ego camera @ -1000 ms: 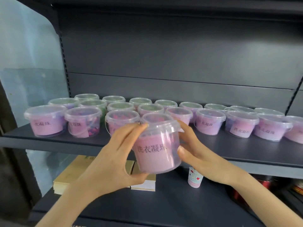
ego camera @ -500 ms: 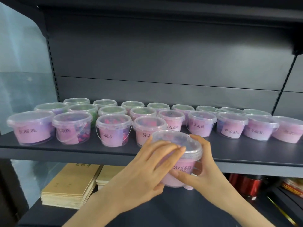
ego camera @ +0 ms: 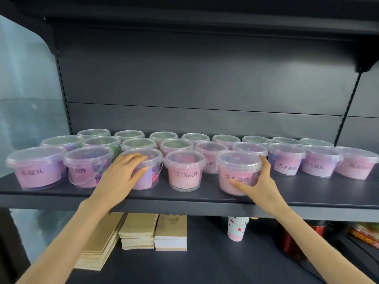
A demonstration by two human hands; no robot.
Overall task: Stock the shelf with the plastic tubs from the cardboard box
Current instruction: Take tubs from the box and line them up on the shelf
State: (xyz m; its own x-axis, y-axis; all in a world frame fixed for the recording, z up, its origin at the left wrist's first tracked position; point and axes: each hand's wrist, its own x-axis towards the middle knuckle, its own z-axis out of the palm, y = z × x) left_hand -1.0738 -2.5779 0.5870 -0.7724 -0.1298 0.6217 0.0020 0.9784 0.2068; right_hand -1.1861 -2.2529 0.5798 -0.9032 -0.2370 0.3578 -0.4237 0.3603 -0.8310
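At shelf (ego camera: pixel 307 191) front: right grip (ego camera: pixel 259 181) curls round pink tub (ego camera: pixel 239 161); left grip (ego camera: pixel 121 177) rests flat-fingered atop another tub (ego camera: pixel 156 158). Best nudged rearward into line, label out.

Tubs (ego camera: pixel 185 177) labelled 洗衣凝珠 (black print); several cropped.

Tub (ego camera: pixel 239 175) now set on shelf (ego camera: pixel 307 191), front row; right hand (ego camera: pixel 259 182) alone grips it. Left hand (ego camera: pixel 121 179) moved onto neighbouring tub (ego camera: pixel 152 160).

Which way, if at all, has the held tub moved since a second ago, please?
Yes. The tub went up and back, from in front of the shelf onto it; the right hand holds it.
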